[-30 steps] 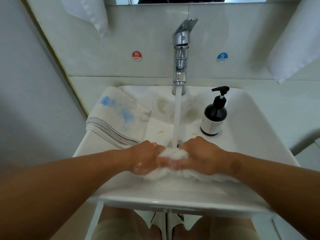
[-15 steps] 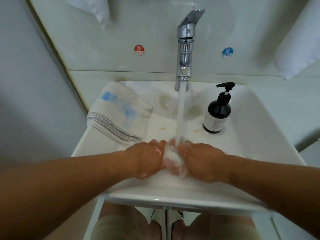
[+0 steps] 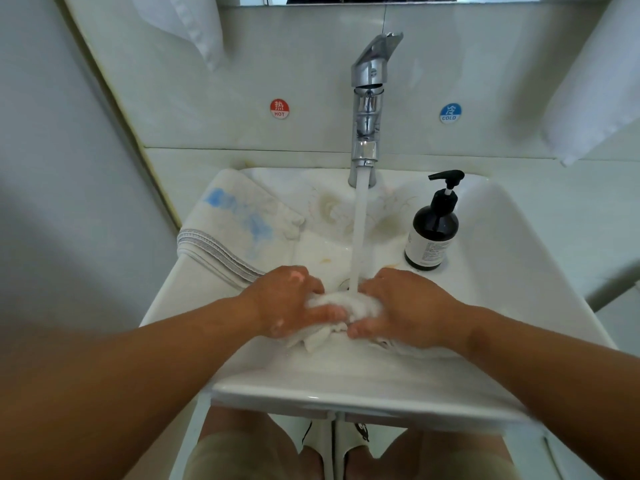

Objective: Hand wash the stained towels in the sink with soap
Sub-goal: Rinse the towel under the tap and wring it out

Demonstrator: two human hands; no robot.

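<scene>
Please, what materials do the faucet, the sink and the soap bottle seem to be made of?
Faucet: likely chromed metal, mirror-bright reflections.
Sink: probably glazed ceramic, smooth glossy white.
Soap bottle: dark glass or plastic, unclear; black plastic-looking pump.

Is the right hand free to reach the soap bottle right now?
Probably yes: the soap bottle stands just beyond the right hand with nothing between, though that hand grips the towel.

Soft, cool, even light, fairly bright. Glare streaks the chrome tap (image 3: pixel 367 109) and the sink (image 3: pixel 311 398) rim below it. A dim shadow lies on the wall (image 3: pixel 52 202) left of the tap. Wide-angle bending curves the edges; the forearms (image 3: pixel 121 375) nearest the camera are blurred.
</scene>
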